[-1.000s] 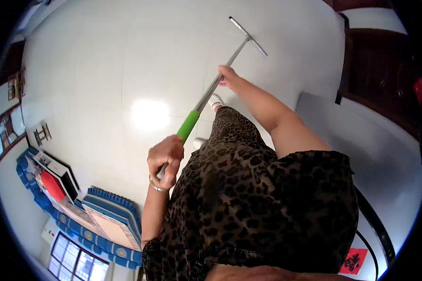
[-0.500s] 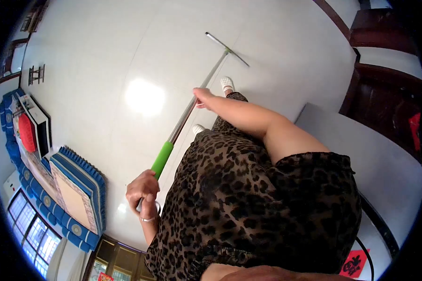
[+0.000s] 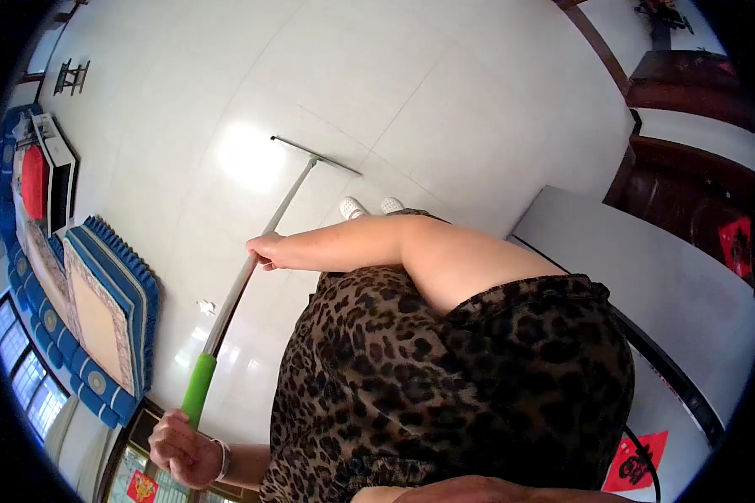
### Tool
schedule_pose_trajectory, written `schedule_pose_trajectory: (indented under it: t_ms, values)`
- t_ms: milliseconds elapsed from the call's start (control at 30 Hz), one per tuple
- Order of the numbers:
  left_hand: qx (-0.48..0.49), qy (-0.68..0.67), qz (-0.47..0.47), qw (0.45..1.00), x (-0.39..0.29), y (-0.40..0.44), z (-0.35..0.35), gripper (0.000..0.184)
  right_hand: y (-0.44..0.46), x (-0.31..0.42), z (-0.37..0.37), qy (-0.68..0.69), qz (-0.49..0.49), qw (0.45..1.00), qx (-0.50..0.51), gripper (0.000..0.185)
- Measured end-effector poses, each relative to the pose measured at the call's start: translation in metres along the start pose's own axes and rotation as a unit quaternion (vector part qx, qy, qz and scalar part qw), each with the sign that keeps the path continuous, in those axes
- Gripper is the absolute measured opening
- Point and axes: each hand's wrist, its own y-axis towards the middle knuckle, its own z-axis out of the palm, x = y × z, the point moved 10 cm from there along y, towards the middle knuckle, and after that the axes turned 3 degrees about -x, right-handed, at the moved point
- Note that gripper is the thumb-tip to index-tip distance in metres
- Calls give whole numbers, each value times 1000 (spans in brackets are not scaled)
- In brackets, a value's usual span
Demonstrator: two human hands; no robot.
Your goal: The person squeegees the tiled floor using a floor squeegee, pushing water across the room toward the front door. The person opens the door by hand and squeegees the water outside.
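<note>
I had the left hand [image 3: 176, 448] closed around the bright-green cylindrical grip [image 3: 199, 388] toward seven-thirty — the right hand [image 3: 267, 250], at nine, gripped the silver metal pole [image 3: 231, 306], whose thin T-shaped head [image 3: 317, 158] showed against glossy pale floor tiles [image 3: 445, 126] at eleven.

On inspection I count one left hand [image 3: 184, 448] and one right hand [image 3: 267, 250] (two in all), one long-handled squeegee [image 3: 238, 289], two white shoes [image 3: 352, 206], one small stool [image 3: 73, 77] at ten o'clock, and three red papers [image 3: 736, 247] at three, four and eight.
</note>
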Motion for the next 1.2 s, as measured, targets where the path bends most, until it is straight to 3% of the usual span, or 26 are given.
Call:
schedule_pose_trajectory:
  t_ms: [133,200,300,367,433,567,667,800,1033,1067,1200]
  values:
    - [55,-109,30,992,-20,5,14,29,-27,17,-21,90,-18,995,40,10]
    - [80,-149,13,986,-12,6,30,27,-54,44,-68,100,-62,993,-2,12]
    - [141,-168,-19,975,27,-11,97,24,-81,66,-186,178,-113,976,-60,12]
    - [210,-161,-39,964,63,-31,159,24,-86,62,-286,276,-118,937,-178,30]
    - [328,-131,-8,936,90,-60,225,23,-67,64,-382,278,-146,935,-164,47]
    - [459,-137,-25,878,108,-106,333,27,-104,49,-504,179,-159,925,-296,40]
    - [520,-119,1,846,105,-129,353,25,-119,41,-513,95,-141,932,-319,37]
    - [497,-113,-21,860,116,-127,340,27,-93,32,-509,34,-62,955,-287,33]
    - [424,-104,-59,898,113,-116,305,30,-81,44,-468,-82,-39,957,-277,36]
    - [405,-110,-86,903,111,-117,285,28,-76,38,-449,-84,-40,958,-270,37]
    - [371,-60,-44,925,89,-106,170,23,-43,13,-329,-72,-68,966,-240,41]
